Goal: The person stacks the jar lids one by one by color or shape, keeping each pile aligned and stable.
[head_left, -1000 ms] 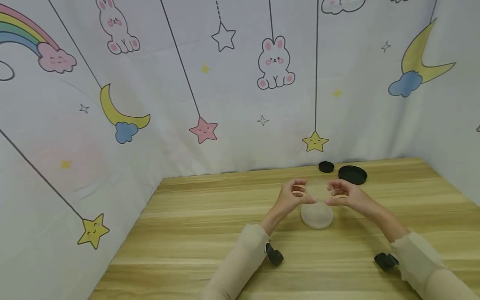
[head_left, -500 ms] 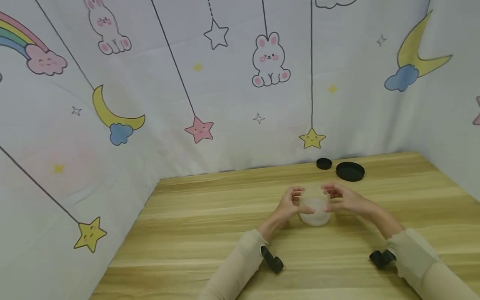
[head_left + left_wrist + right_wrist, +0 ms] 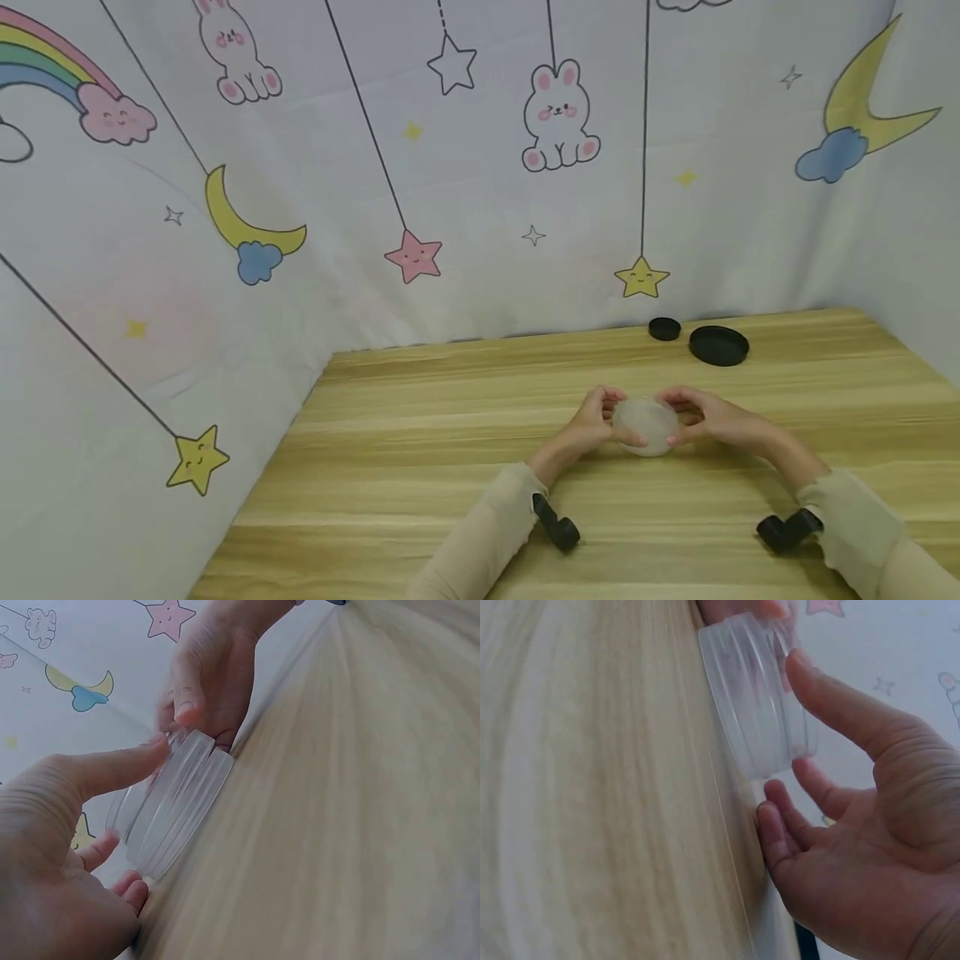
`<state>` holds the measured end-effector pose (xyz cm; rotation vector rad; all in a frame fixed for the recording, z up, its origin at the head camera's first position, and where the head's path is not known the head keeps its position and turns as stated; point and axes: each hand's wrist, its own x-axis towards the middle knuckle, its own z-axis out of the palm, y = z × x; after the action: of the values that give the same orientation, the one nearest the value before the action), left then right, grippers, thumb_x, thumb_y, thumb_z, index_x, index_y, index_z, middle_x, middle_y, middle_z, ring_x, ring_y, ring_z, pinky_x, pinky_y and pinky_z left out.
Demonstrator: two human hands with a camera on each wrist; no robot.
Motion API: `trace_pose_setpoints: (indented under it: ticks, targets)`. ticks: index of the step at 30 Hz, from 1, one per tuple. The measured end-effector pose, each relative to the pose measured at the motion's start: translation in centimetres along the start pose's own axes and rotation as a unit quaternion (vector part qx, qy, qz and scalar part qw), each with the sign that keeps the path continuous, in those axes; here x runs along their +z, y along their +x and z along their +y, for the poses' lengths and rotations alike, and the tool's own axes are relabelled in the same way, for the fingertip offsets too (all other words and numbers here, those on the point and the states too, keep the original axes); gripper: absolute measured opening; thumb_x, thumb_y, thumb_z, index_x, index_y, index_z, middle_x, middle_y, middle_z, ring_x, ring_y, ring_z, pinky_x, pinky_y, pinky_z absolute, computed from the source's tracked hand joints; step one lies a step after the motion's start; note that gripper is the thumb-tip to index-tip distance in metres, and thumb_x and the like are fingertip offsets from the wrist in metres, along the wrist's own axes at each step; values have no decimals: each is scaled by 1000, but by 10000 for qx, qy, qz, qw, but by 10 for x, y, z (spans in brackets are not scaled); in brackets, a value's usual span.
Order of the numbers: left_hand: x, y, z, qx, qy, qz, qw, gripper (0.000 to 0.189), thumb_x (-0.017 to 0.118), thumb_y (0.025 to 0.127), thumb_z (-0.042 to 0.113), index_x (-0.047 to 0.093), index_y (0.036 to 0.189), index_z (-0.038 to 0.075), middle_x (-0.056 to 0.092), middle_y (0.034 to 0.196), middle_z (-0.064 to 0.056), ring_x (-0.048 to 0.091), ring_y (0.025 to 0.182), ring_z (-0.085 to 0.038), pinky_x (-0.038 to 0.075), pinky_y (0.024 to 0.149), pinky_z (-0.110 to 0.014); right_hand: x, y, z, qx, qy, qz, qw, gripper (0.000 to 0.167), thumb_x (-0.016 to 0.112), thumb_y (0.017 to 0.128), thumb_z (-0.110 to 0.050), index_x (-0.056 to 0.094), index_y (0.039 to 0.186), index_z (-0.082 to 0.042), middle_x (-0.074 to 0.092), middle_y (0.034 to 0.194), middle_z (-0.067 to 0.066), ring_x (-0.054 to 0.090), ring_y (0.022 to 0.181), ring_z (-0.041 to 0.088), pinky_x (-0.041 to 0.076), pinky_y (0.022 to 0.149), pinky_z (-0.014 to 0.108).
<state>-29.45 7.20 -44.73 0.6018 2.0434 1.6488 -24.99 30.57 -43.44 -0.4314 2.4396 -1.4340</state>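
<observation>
On the wood-grain tabletop [image 3: 450, 392], before the printed cloth [image 3: 480, 183], the clear upper piece [image 3: 798, 731] has come down onto the wider clear container [image 3: 739, 682], so the pair looks stacked, perhaps not yet pressed home. Left hand [image 3: 596, 425] and right hand [image 3: 716, 418] hold the upper piece between them, spread to its width, thumbs at the rim.

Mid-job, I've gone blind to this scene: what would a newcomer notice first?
First the backdrop, printed with rabbits, stars and moons, behind the table. Next, right of centre in the head view, the left hand and right hand gripping a clear stack. Near the table's far edge lie a small black disc and a larger one.
</observation>
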Motion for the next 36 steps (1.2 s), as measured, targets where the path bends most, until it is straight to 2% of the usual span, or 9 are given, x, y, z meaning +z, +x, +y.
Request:
trace_pose_setpoints:
  ticks: [2, 6, 8, 10, 14, 16, 24, 31, 36]
  targets:
    - [0, -1, 1, 24, 67, -48, 10000, 59, 80, 74, 1, 49, 122, 11, 48, 124, 0, 44, 106, -10, 40, 90, -24, 0, 0, 2, -80, -2, 1, 10000, 72, 74, 85, -18, 36, 139, 11, 43, 140, 33, 48, 126, 33, 48, 88, 17]
    - [-2, -1, -1, -41, 226, -87, 9997, 59, 81, 75, 3, 49, 123, 13, 45, 126, 1, 42, 110, -11, 40, 95, -28, 2, 1, 4, -312, -64, -9, 9995, 71, 75, 85, -18, 38, 136, 13, 45, 138, 33, 50, 118, 11, 47, 89, 17]
    - [-2, -1, -1, -94, 303, -125, 9994, 59, 81, 76, 4, 48, 124, 14, 43, 128, 2, 40, 112, -11, 39, 99, -30, 3, 1, 4, -359, -78, -16, 9993, 70, 75, 85, -18, 38, 136, 13, 45, 137, 33, 50, 115, 5, 47, 89, 17]
    - [-2, -1, -2, -153, 362, -165, 9991, 59, 81, 76, 6, 48, 124, 16, 41, 128, 3, 39, 113, -10, 38, 101, -32, 3, 0, 5, -329, -65, -14, 9994, 71, 75, 84, -18, 38, 136, 12, 45, 138, 33, 50, 117, 8, 47, 89, 17]
    - [1, -1, -1, -209, 477, -148, 9985, 61, 81, 76, 9, 48, 126, 16, 40, 130, 3, 40, 115, -11, 38, 104, -33, 2, -2, 2, -214, -55, -29, 9998, 72, 75, 85, -18, 36, 138, 12, 44, 138, 32, 50, 122, 26, 48, 88, 19]
    - [2, 0, -1, -231, 537, -121, 9982, 61, 82, 76, 9, 48, 126, 16, 40, 130, 2, 40, 116, -11, 38, 105, -33, 2, -2, 1, -195, -71, -43, 9998, 72, 75, 85, -19, 36, 138, 12, 44, 138, 32, 50, 122, 28, 48, 88, 20]
    - [4, 0, -2, -197, 610, -18, 9979, 62, 83, 75, 9, 49, 127, 15, 41, 129, 3, 41, 115, -11, 39, 103, -31, 1, -3, 0, -153, -69, -18, 9999, 74, 76, 85, -19, 35, 138, 11, 45, 138, 30, 50, 119, 22, 48, 88, 21]
    - [3, 1, -3, -135, 707, -48, 9974, 63, 82, 76, 11, 49, 129, 15, 41, 130, 2, 42, 116, -11, 40, 103, -30, -1, -4, 3, -281, -25, -18, 9996, 72, 76, 84, -17, 35, 138, 10, 45, 137, 32, 49, 107, -7, 48, 88, 18]
    - [1, 0, -3, -117, 738, -69, 9972, 64, 82, 76, 12, 48, 130, 17, 41, 132, 2, 42, 118, -12, 39, 104, -32, 0, -2, 2, -319, 10, -76, 9995, 71, 75, 85, -17, 36, 138, 11, 45, 136, 33, 48, 106, -8, 48, 87, 17]
